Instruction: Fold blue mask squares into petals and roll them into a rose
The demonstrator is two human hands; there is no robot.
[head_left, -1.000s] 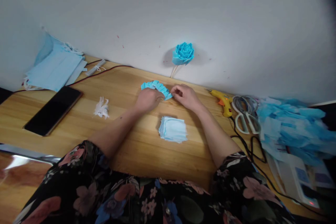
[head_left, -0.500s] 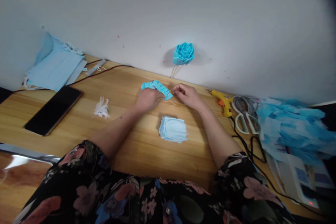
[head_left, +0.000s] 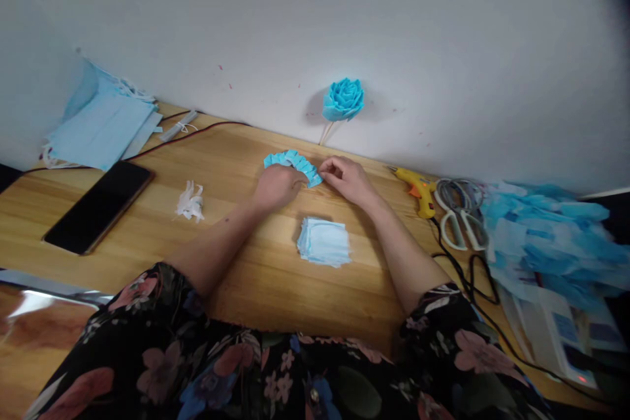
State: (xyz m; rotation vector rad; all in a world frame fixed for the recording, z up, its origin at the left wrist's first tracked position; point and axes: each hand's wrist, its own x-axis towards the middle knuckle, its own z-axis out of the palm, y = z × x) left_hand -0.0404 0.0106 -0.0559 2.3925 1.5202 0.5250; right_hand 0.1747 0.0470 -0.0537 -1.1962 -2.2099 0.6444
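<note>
A curved row of small folded blue petals (head_left: 290,161) lies on the wooden table (head_left: 236,164) near the wall. My left hand (head_left: 276,186) rests on the row's near side, fingers curled down onto it. My right hand (head_left: 347,179) sits at the row's right end, its fingertips pinched together against the last petal. A stack of pale blue cut squares (head_left: 323,243) lies just in front of both hands. A finished blue fabric rose (head_left: 343,99) on a thin stick leans against the wall behind the hands.
A black phone (head_left: 100,206) and white string scraps (head_left: 190,202) lie at left, with blue face masks (head_left: 101,128) behind. A yellow glue gun (head_left: 417,190), scissors (head_left: 457,213), black cords and a pile of blue scraps (head_left: 546,236) are at right.
My right hand drew slightly away from the petal row, then came back to its right end. The left hand stayed put.
</note>
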